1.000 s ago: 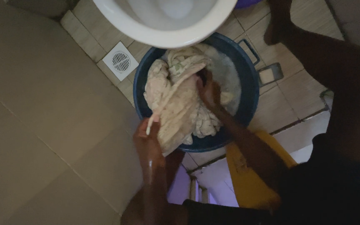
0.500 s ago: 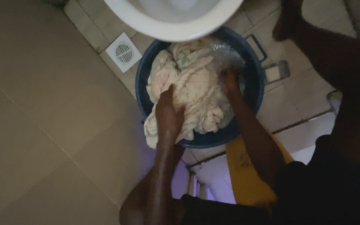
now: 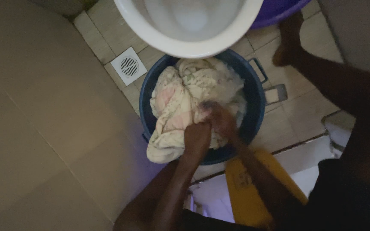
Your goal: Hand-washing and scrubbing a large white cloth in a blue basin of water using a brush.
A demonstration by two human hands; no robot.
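Lying in the blue tub (image 3: pixel 253 92), the big pale cloth (image 3: pixel 180 98) is squeezed by both hands, and one end is draped over the near rim. The left hand (image 3: pixel 197 136) and right hand (image 3: pixel 222 120) are pressed together, fingers closed tight on the cloth. A white toilet bowl (image 3: pixel 185 45) and a floor drain (image 3: pixel 129 66) are seen close by.

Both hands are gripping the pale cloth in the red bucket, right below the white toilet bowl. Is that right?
Not quite: the head view shows the bucket is dark blue, not red. The left hand and right hand do grip the pale cloth below the white toilet bowl.
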